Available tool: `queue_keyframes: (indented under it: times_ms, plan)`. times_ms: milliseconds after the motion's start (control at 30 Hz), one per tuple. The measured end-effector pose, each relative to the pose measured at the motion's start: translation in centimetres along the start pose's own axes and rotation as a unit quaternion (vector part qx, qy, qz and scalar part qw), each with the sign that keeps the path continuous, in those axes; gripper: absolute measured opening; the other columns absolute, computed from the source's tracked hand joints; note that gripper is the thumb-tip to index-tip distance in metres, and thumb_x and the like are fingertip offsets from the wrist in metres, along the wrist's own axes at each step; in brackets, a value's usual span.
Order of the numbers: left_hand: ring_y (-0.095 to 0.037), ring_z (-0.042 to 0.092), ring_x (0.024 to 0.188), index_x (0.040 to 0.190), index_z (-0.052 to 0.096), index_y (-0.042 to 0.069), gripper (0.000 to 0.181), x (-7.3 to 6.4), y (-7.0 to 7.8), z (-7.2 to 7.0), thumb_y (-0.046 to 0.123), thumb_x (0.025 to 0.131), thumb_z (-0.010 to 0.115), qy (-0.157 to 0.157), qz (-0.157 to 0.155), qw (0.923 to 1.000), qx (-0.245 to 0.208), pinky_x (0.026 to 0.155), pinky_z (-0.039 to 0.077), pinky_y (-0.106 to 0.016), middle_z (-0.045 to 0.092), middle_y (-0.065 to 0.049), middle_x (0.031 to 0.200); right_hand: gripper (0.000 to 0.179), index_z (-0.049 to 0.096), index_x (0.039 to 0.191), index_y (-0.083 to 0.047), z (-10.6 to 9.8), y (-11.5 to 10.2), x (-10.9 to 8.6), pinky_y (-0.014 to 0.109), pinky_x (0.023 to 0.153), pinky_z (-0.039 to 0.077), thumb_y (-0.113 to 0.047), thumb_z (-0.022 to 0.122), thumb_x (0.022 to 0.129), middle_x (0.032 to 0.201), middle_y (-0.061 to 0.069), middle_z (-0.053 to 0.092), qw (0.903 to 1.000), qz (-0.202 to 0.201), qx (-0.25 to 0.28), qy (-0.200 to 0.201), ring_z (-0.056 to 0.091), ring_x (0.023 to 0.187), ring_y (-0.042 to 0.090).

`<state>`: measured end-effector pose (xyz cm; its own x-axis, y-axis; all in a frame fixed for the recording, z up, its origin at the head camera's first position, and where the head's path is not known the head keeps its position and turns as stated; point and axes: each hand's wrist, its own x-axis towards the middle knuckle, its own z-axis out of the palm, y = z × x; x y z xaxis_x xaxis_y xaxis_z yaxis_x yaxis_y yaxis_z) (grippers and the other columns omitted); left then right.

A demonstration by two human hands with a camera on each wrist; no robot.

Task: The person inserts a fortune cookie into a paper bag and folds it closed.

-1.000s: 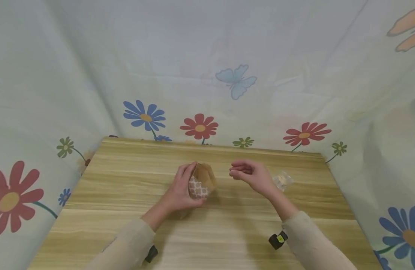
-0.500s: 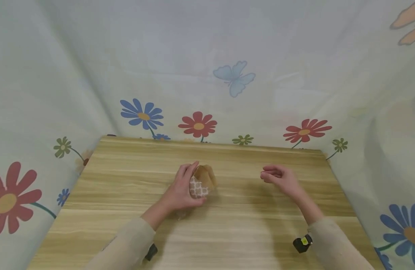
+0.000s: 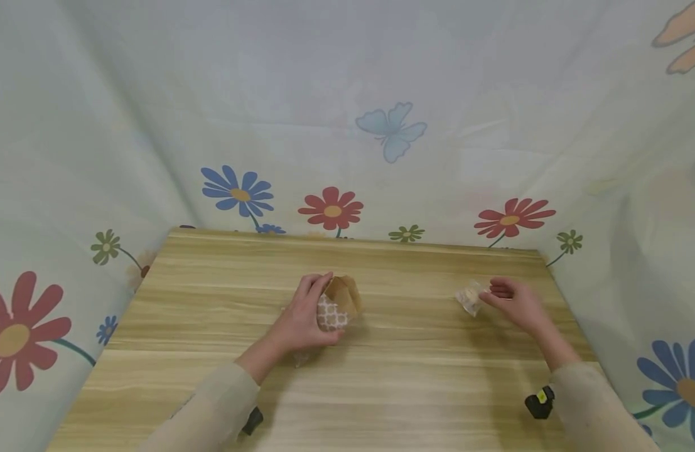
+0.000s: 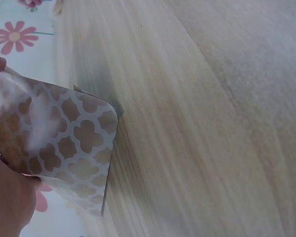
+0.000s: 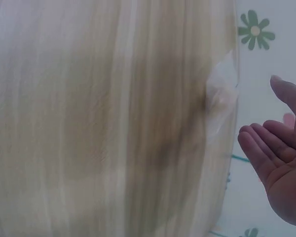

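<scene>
Our left hand (image 3: 297, 319) grips the brown paper bag printed with white lattice (image 3: 331, 316), its mouth gaping. Our empty right hand (image 3: 515, 306), thumb and fingers parted, has moved rightward to just beside the small clear-plastic packet (image 3: 467, 299) on the pale wooden table (image 3: 404, 358), putting it within reach.

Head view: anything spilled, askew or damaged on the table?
Nothing stands out: no spill shows on the table. The left hand grips the patterned paper pouch, its mouth open; a small clear packet lies near the right hand. Fine tears can't be judged.
</scene>
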<state>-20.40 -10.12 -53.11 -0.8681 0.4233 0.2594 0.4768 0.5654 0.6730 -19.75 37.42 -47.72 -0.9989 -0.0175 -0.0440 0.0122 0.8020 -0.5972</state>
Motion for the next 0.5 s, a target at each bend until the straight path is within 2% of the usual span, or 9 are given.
queue_keyframes:
  times_ms: [200, 500]
  plan:
    - [-0.033, 0.050, 0.134, 0.163, 0.037, 0.006, 0.117, -0.1, 0.0, -0.1, 0.035, 0.067, 0.096, 0.006, 0.008, 0.9999, -0.004, 0.108, 0.052, -0.055, 0.040, -0.016, 0.151, 0.064, 0.057, 0.137, 0.017, 0.0, 1.3, -0.2, 0.059, 0.096, 0.058, -0.035, 0.073, 0.103, 0.129, 0.037, 0.066, 0.9987, 0.034, -0.039, -0.002, 0.066, 0.118, 0.050]
    - [-0.032, 0.049, 0.134, 0.164, 0.036, 0.007, 0.117, -0.1, -0.1, 0.1, 0.036, 0.067, 0.096, 0.001, 0.001, 1.0000, -0.002, 0.110, 0.051, -0.053, 0.039, -0.014, 0.151, 0.070, 0.058, 0.136, 0.016, 0.9, 2.7, 0.1, 0.061, 0.099, 0.055, -0.046, 0.068, 0.105, 0.129, 0.036, 0.066, 0.9965, 0.072, -0.040, -0.011, 0.065, 0.119, 0.049]
